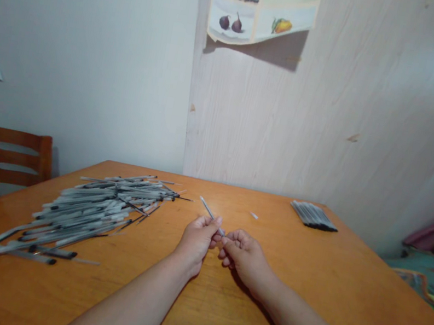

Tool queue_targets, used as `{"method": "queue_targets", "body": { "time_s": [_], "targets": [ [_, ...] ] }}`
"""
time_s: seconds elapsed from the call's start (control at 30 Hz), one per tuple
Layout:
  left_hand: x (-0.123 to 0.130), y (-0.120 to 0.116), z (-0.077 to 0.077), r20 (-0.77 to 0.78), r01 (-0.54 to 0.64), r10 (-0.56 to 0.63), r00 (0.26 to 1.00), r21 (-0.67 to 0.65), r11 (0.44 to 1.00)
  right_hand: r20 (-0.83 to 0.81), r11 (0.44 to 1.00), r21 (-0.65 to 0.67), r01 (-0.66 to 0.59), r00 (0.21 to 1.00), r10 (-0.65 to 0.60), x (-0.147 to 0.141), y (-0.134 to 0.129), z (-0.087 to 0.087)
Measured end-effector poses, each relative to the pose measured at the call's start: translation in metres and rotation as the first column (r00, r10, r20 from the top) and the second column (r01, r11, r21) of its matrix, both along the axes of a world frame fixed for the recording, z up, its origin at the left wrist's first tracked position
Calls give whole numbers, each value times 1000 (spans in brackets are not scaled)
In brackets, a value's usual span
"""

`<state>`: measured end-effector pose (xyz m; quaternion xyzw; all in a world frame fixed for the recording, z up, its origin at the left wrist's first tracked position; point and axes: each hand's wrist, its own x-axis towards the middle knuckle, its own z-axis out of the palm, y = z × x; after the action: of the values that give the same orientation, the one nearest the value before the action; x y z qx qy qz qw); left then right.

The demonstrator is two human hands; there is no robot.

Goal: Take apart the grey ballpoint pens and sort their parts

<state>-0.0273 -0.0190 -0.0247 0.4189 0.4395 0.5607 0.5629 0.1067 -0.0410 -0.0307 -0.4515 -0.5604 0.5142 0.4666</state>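
A slim pen, pale with a dark line inside, is gripped by my left hand above the middle of the table. Its far end points up and left. My right hand is closed in a pinch at the pen's near end, where the fingers hide the tip. To the left lies a large loose pile of pens, clear-grey with black ends. A neat row of similar pens lies at the back right, black ends toward me.
The wooden table reaches back to the wall. A small clear piece lies beyond my hands. A wooden chair stands at the left, and a fruit poster hangs above. Cloths show at the right.
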Motion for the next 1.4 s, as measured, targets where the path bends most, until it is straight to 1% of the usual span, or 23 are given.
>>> {"method": "queue_targets", "body": {
  "time_s": [0.2, 0.37, 0.5, 0.67, 0.77, 0.93, 1.17, 1.4],
  "targets": [
    [1, -1, 1, -13, -6, 6, 1000, -6, 1000, -18, 999, 25, 20, 1000, -20, -3, 0, -1],
    [1, -1, 2, -21, -6, 6, 1000, -5, 1000, -3, 994, 102, 42, 999, -42, -5, 2, -8],
    [1, -3, 3, -4, -5, 5, 1000, -1, 1000, -28, 993, 115, 29, 999, -26, -5, 4, -11],
    [1, -3, 4, 7, -17, 17, 1000, -6, 1000, 64, 993, 112, 24, 997, -31, -3, 2, -5],
    [1, -3, 3, 0, -22, 22, 1000, -8, 1000, 75, 992, 124, 24, 997, -33, -1, 2, -7],
    [2, -2, 1, -5, -38, 38, 999, 10, 999, 106, 987, 148, 66, 991, -82, 0, 7, -15],
    [2, -1, 2, 20, -66, 66, 998, -8, 998, 137, 982, 167, 91, 984, -114, -2, 2, -9],
    [1, -1, 6, 70, -92, 96, 993, -57, 994, 157, 979, 180, 92, 980, -121, 1, 3, -11]
  ]
}}
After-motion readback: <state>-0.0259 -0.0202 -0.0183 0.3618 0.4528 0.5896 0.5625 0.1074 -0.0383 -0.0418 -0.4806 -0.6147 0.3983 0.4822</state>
